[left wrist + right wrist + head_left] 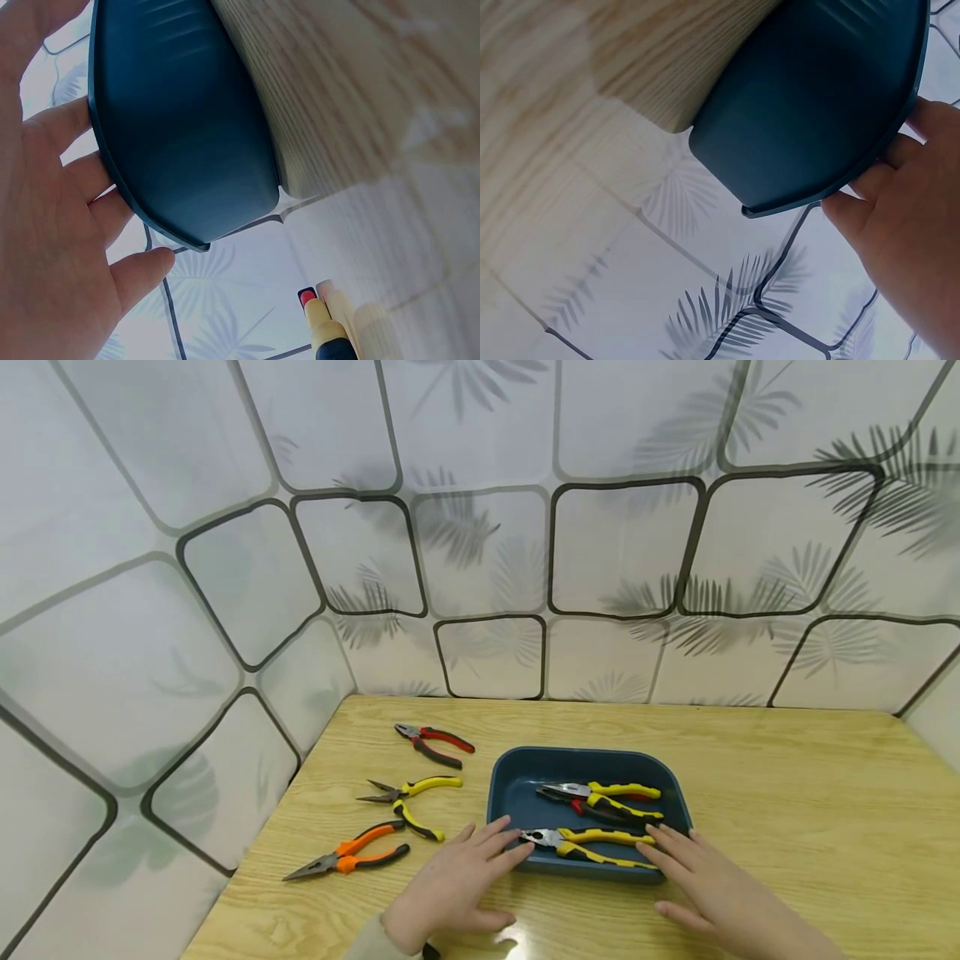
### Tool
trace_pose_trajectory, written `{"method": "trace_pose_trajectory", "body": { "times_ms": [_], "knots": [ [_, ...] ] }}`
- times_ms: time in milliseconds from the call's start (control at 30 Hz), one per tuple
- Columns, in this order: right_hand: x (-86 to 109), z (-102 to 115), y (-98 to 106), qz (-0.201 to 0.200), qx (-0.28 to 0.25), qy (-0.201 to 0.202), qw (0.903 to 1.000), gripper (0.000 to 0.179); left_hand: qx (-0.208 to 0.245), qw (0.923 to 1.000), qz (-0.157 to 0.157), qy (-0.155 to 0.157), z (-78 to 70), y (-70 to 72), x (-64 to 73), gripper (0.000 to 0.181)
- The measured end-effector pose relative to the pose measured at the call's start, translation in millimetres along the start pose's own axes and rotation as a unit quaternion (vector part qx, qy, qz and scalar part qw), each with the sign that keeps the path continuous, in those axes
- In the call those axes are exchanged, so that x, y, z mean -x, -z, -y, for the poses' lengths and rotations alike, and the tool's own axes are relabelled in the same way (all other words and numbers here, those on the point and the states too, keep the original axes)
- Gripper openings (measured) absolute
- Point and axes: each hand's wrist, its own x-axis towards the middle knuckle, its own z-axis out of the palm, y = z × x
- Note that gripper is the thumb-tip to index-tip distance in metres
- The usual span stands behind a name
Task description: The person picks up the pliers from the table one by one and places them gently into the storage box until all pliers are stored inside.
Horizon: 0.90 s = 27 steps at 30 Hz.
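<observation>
A dark blue plastic tray [517, 768] sits on the wooden table. My left hand [465, 877] rests its fingers over the near left part of the rim, thumb apart. At the near right corner, my right hand [697, 872] touches the rim with its fingers extended. Between the hands lie yellow-and-black combination pliers [600, 837] inside the tray. Farther back in it, a second yellow-handled pair of pliers [618, 791] overlaps a red-and-black pair that is mostly hidden. Both wrist views show fingers reaching over the edge of the tray wall [172, 112].
Left of the tray are red-and-black pliers [442, 743], spread yellow-handled pliers [408, 792] and orange-and-black long-nose pliers [352, 853]. A dark tip [431, 952] shows beneath my left wrist. Patterned fabric [487, 552] hangs behind the table.
</observation>
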Motion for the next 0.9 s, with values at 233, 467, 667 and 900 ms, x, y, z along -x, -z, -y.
{"method": "trace_pose_trajectory", "body": {
  "times_ms": [233,467,667,900],
  "knots": [
    [2.1,-7,-7,-0.055,0.065,0.071,0.9939,0.057,-0.007,1.0000,-0.006,-0.001,-0.1,-0.6,0.2,0.073],
    [2.9,-13,-6,-0.052,0.077,0.093,0.9913,0.051,-0.005,1.0000,-0.002,-0.001,-0.5,0.1,1.1,0.072],
    [2.9,-16,-4,-0.054,0.085,0.106,0.9892,0.047,0.006,1.0000,0.002,0.001,-0.6,-0.9,1.3,0.072],
    [2.7,-15,-7,-0.049,0.094,0.099,0.9895,0.049,0.011,0.9999,0.006,0.004,-0.2,-0.5,1.0,0.072]
  ]
}}
